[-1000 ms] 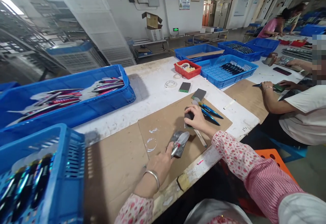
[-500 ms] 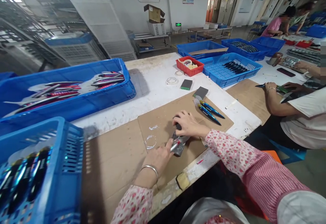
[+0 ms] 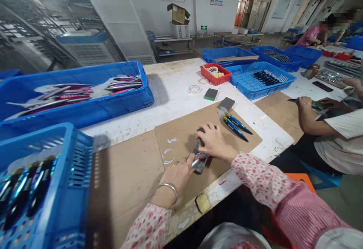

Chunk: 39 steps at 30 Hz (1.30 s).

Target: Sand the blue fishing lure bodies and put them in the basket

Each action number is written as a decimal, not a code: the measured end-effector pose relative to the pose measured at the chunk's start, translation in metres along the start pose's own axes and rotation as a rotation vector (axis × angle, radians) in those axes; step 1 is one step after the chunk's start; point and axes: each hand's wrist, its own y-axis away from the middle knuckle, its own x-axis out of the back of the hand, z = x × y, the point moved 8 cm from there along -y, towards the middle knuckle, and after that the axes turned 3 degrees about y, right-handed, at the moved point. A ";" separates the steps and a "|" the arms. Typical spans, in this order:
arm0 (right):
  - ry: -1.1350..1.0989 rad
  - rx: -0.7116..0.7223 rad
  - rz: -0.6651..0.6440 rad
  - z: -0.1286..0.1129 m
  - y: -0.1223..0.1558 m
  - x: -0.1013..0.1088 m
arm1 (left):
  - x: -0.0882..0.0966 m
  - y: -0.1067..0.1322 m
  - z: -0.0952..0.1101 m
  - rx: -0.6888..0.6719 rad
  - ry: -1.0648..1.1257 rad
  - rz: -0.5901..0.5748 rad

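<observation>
My left hand [image 3: 177,174] is closed on a silver fishing lure [image 3: 196,161] with a red spot, holding it down over a dark grey slab [image 3: 200,168] on the cardboard. Bent over the far part of the lure, my right hand [image 3: 213,141] grips a small dark block [image 3: 201,138]; its fingers hide most of that block. Beyond my right hand lie two blue-and-black lures with clear lips [image 3: 236,127]. A grey sanding sponge [image 3: 226,104] rests at the cardboard's far edge, and another with a green side [image 3: 210,94] is on the white table.
Blue crates with lures [image 3: 124,107] stand to the left. Farther back are a red tray [image 3: 215,83] with tape rolls and a blue basket [image 3: 246,90] of dark lures. A yellow pad [image 3: 203,203] sits at the near edge. A co-worker [image 3: 344,135] works at the right.
The view has shifted slightly. My right hand, with the dark block, has moved a little along the lure; my left hand keeps its hold.
</observation>
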 end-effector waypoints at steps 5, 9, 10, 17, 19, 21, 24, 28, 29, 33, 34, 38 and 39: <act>-0.093 -0.036 0.110 -0.011 -0.007 -0.001 | -0.001 0.007 -0.001 0.089 0.057 -0.006; -0.190 -0.240 0.279 0.029 0.004 0.021 | 0.004 0.026 0.002 0.189 0.146 0.132; -0.204 -0.263 0.292 0.036 0.006 0.025 | 0.005 0.031 0.001 0.228 0.178 0.180; -0.169 -0.339 0.101 0.039 0.015 -0.007 | -0.013 0.052 0.000 0.338 0.355 0.334; -0.162 -0.370 0.057 0.040 0.018 -0.019 | -0.018 0.049 0.003 0.309 0.398 0.304; -0.161 -0.393 0.048 0.043 0.020 -0.024 | -0.023 0.043 0.008 0.264 0.464 0.233; -0.169 -0.402 0.052 0.041 0.024 -0.026 | -0.030 0.036 0.012 0.231 0.529 0.121; -0.217 -0.397 0.016 0.028 0.033 -0.030 | -0.033 0.034 0.012 0.233 0.541 0.089; -0.237 -0.380 0.000 0.025 0.034 -0.031 | -0.034 0.034 0.012 0.237 0.540 0.087; -0.229 -0.375 -0.071 0.025 0.026 -0.033 | -0.033 0.036 0.015 0.265 0.516 0.098; -0.206 -0.402 -0.081 0.028 0.024 -0.033 | -0.033 0.036 0.016 0.276 0.507 0.099; -0.179 -0.367 -0.084 0.022 0.022 -0.030 | -0.032 0.036 0.018 0.302 0.483 0.068; -0.192 -0.325 -0.091 0.017 0.023 -0.030 | -0.032 0.036 0.018 0.301 0.482 0.061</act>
